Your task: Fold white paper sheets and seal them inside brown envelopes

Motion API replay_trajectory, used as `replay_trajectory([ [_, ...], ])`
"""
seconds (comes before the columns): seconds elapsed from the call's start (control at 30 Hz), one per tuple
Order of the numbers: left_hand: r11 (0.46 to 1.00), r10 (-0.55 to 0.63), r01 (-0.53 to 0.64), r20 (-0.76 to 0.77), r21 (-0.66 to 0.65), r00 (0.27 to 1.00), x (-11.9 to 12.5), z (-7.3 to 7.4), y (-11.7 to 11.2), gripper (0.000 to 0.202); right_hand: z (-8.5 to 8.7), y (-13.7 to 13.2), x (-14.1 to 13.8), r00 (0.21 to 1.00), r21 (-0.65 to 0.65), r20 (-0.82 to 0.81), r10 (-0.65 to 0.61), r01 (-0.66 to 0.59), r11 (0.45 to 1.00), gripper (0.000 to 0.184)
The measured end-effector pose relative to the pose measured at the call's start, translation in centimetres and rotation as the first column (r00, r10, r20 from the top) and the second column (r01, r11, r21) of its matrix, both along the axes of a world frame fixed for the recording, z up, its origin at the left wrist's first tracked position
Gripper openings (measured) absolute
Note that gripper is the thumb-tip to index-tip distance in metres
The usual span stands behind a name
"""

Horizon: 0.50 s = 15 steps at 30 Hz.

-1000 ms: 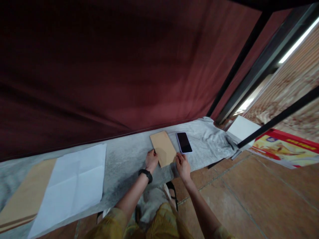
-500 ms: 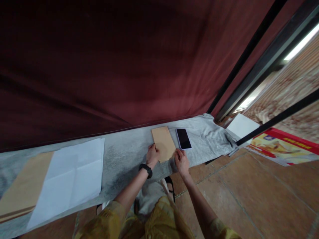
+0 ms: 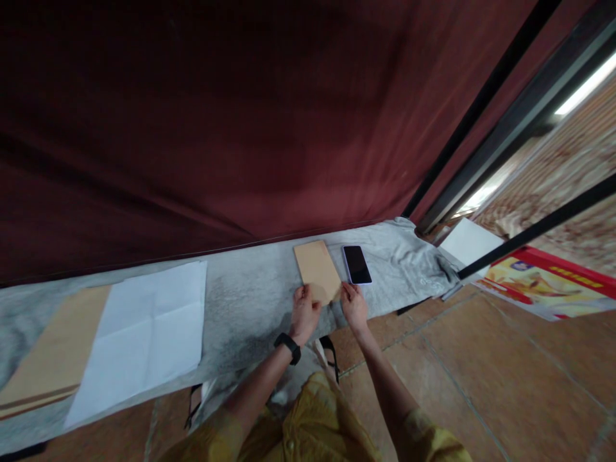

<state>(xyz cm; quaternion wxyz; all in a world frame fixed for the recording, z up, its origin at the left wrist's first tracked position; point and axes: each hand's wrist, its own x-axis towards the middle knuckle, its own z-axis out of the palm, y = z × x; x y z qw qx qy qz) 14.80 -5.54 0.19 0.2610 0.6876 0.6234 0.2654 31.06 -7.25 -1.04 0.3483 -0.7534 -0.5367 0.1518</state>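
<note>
A small piece of tan kraft paper lies flat on the grey cloth in front of me; whether it is folded or an envelope I cannot tell. My left hand, with a black watch on its wrist, is closed on its lower left edge. At the lower right corner, my right hand pinches the paper between thumb and fingers. A smartphone with a dark screen lies just beyond my right hand, beside the paper.
The narrow bench is covered by a grey cloth. White sheets overlap larger brown paper on the left. A dark red curtain hangs behind. To the right are a black pole and a red-and-yellow box.
My left hand has shifted right and down along the paper's lower edge, its fingers now more over the paper. My right hand stays at the corner. The view has shifted slightly.
</note>
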Motion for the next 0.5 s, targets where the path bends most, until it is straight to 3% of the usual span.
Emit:
replay_trajectory([
  [0.5,0.994,-0.087,0.091,-0.076,0.054,0.993,-0.5,0.2,-1.3,0.044,-0.2,0.0,0.9,0.996,0.018,-0.076,0.041,-0.040,0.999,0.044],
])
